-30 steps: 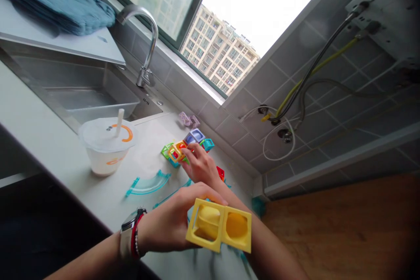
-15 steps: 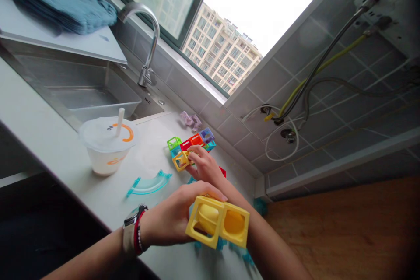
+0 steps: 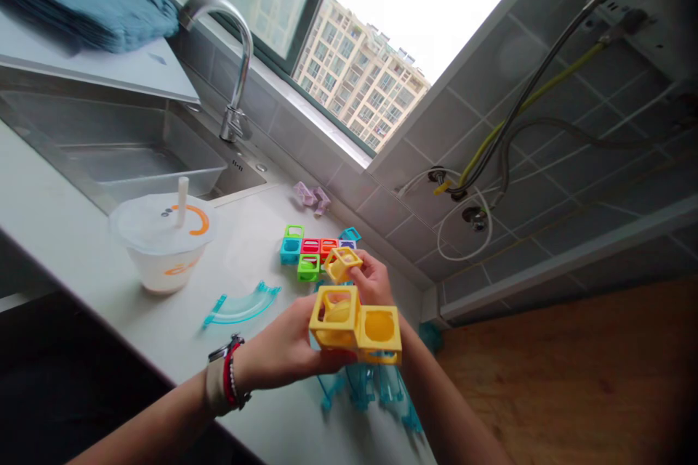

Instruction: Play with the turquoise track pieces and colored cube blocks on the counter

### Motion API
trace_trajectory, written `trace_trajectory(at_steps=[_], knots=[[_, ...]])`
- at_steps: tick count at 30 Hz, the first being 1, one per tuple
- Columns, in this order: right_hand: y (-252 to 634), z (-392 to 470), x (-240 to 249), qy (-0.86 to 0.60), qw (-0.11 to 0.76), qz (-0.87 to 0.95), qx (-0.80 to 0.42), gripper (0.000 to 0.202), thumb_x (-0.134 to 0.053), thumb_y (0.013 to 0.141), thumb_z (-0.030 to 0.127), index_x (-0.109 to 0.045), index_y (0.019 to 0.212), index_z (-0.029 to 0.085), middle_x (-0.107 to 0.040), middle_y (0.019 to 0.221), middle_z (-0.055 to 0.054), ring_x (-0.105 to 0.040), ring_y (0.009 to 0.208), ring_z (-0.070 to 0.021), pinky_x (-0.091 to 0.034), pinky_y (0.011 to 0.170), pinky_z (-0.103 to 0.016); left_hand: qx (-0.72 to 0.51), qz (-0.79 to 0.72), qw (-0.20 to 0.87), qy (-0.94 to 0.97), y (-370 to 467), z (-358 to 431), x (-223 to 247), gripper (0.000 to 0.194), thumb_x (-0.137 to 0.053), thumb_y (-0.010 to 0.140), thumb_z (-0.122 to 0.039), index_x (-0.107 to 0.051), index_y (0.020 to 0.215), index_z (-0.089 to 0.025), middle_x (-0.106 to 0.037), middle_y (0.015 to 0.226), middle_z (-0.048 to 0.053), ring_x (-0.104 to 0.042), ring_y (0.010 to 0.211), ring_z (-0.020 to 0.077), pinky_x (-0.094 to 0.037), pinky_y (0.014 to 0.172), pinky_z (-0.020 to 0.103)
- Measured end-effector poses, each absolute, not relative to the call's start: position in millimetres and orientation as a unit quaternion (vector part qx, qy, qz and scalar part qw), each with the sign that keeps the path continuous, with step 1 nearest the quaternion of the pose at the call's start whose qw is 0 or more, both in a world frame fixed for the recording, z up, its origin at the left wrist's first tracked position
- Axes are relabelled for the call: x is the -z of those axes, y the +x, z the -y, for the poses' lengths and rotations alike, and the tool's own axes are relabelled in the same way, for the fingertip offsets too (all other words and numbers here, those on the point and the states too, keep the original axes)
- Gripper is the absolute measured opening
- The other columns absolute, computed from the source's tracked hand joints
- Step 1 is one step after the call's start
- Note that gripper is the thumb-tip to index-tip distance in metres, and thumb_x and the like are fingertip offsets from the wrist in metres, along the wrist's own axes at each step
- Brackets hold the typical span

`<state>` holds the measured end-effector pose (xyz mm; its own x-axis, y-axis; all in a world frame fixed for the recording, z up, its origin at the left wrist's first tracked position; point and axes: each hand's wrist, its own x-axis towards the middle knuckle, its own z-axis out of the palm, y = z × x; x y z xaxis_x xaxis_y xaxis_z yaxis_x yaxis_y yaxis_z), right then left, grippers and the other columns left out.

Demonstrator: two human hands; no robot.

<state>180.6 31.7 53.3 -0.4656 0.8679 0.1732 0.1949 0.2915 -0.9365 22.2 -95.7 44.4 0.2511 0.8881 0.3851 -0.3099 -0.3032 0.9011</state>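
My left hand (image 3: 281,349) is closed around two joined yellow cube blocks (image 3: 335,316), hollow frames with round openings, held up close to the camera. Just behind them, my right hand (image 3: 375,280) pinches a single yellow cube block (image 3: 342,264), tilted and off the counter. Part of the right hand is hidden by the pair. Past it, a flat cluster of coloured cube blocks (image 3: 310,246) in green, blue, red, orange and purple lies on the counter. Several clear blue track pieces (image 3: 360,383) lie below my hands, partly covered.
A curved blue track piece (image 3: 243,305) and a lidded cup with a straw (image 3: 163,251) stand left on the white counter (image 3: 245,240). Purple pieces (image 3: 312,197) lie near the wall. The sink (image 3: 125,138) and faucet (image 3: 234,87) are at the back left; hoses (image 3: 502,127) hang right.
My right hand has lifted the single yellow cube from beside the coloured cluster and brought it nearer, towards the pair. My left hand has raised the pair slightly.
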Motion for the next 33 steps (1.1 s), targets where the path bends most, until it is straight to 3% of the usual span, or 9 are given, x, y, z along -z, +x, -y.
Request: trace_trajectory(at_steps=[2,5,9,13,17,21,29,33], knots=[[194.7,-21.4,-60.6,-0.404,0.396,0.644,-0.515,0.029,-0.07,0.085,0.045,-0.066,0.094,0.019,-0.073,0.091,-0.006,-0.07,0.082,-0.0207,-0.058,0.074,-0.032,-0.578,-0.258,0.56,0.535,24.6,89.7,-39.6,0.038,-0.082,0.081,-0.029,-0.071,0.115,-0.018,-0.076,0.112,0.01,-0.071,0.098,0.0258,-0.057,0.089,0.033],[215.3,-5.3,-65.4,-0.416,0.468,0.537,-0.566,0.031,-0.069,0.085,0.049,-0.065,0.095,0.02,-0.076,0.099,-0.007,-0.073,0.093,-0.0241,-0.06,0.078,-0.035,-0.573,-0.247,0.635,0.455,29.8,82.6,-32.4,0.042,-0.083,0.081,-0.028,-0.071,0.12,-0.018,-0.076,0.12,0.012,-0.072,0.108,0.0292,-0.057,0.096,0.038],[238.9,12.5,-67.6,-0.401,0.542,0.406,-0.617,0.028,-0.07,0.086,0.048,-0.069,0.1,0.024,-0.078,0.105,-0.004,-0.075,0.1,-0.0227,-0.061,0.085,-0.036,-0.582,-0.248,0.67,0.388,36.7,77.6,-27.4,0.043,-0.085,0.08,-0.027,-0.07,0.119,-0.018,-0.077,0.118,0.012,-0.074,0.105,0.028,-0.059,0.092,0.037],[254.2,17.5,-75.0,-0.4,0.594,0.337,-0.611,0.019,-0.071,0.086,0.041,-0.072,0.097,0.025,-0.08,0.096,-0.001,-0.077,0.086,-0.0197,-0.063,0.072,-0.032,-0.573,-0.288,0.673,0.368,44.1,73.8,-30.6,0.041,-0.084,0.081,-0.03,-0.071,0.118,-0.016,-0.078,0.113,0.013,-0.076,0.096,0.0274,-0.062,0.078,0.033],[260.2,12.4,-81.5,-0.366,0.618,0.298,-0.629,0.015,-0.07,0.084,0.037,-0.073,0.091,0.024,-0.079,0.089,0.0,-0.077,0.082,-0.0179,-0.062,0.071,-0.031,-0.584,-0.312,0.67,0.335,51.2,64.8,-32.1,0.054,-0.085,0.081,-0.027,-0.064,0.13,-0.018,-0.072,0.129,0.015,-0.072,0.113,0.03,-0.062,0.083,0.033],[261.1,11.6,-85.0,-0.338,0.622,0.297,-0.64,0.019,-0.069,0.084,0.043,-0.071,0.091,0.026,-0.077,0.083,0.002,-0.074,0.077,-0.0172,-0.06,0.069,-0.03,-0.585,-0.317,0.674,0.322,53.0,55.8,-32.7,0.059,-0.084,0.082,-0.024,-0.06,0.135,-0.018,-0.069,0.136,0.015,-0.069,0.121,0.0301,-0.06,0.089,0.033],[269.8,15.3,-91.5,-0.275,0.617,0.272,-0.685,0.025,-0.066,0.087,0.047,-0.073,0.098,0.026,-0.076,0.105,0.0,-0.07,0.089,-0.0198,-0.057,0.071,-0.031,-0.654,-0.286,0.651,0.258,62.9,50.5,-44.7,0.062,-0.065,0.093,-0.058,-0.054,0.144,-0.025,-0.063,0.144,0.012,-0.068,0.121,0.03,-0.063,0.087,0.036],[276.5,12.4,-90.8,-0.283,0.627,0.309,-0.657,0.025,-0.077,0.081,0.044,-0.075,0.099,0.026,-0.076,0.104,0.0,-0.069,0.091,-0.0189,-0.055,0.072,-0.027,-0.675,-0.313,0.613,0.266,66.7,42.0,-44.2,0.063,-0.07,0.088,-0.06,-0.06,0.138,-0.022,-0.066,0.139,0.012,-0.07,0.116,0.029,-0.064,0.084,0.035]])
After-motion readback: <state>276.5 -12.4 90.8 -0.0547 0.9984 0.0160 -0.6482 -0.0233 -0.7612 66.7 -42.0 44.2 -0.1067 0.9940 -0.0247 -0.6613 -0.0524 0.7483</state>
